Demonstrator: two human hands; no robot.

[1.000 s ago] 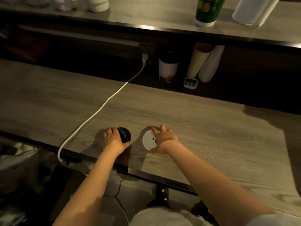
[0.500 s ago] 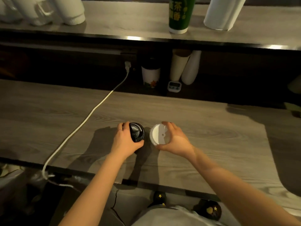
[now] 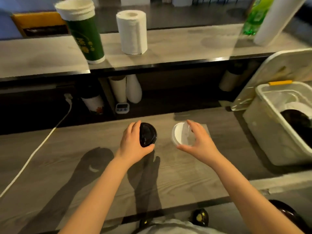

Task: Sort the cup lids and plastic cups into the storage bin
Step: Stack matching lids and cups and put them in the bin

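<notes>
Over the bench (image 3: pixel 185 174), the left hand (image 3: pixel 133 146) holds one lid (image 3: pixel 147 135); just right of it, the right hand (image 3: pixel 200 142) holds a second lid (image 3: pixel 179 134); the storage bin (image 3: pixel 263 132) stands on the bench's right end; a paper roll (image 3: pixel 132 32) stands on the shelf (image 3: pixel 177 43) behind.

A round black cup lid (image 3: pixel 147 135), tilted up on edge, sits in the grip of the left hand (image 3: pixel 133 144). A round white cup lid (image 3: pixel 179 135), likewise tilted, is held by the right hand (image 3: pixel 199 142). The translucent white storage bin (image 3: pixel 270 132) stands open at far right.
</notes>
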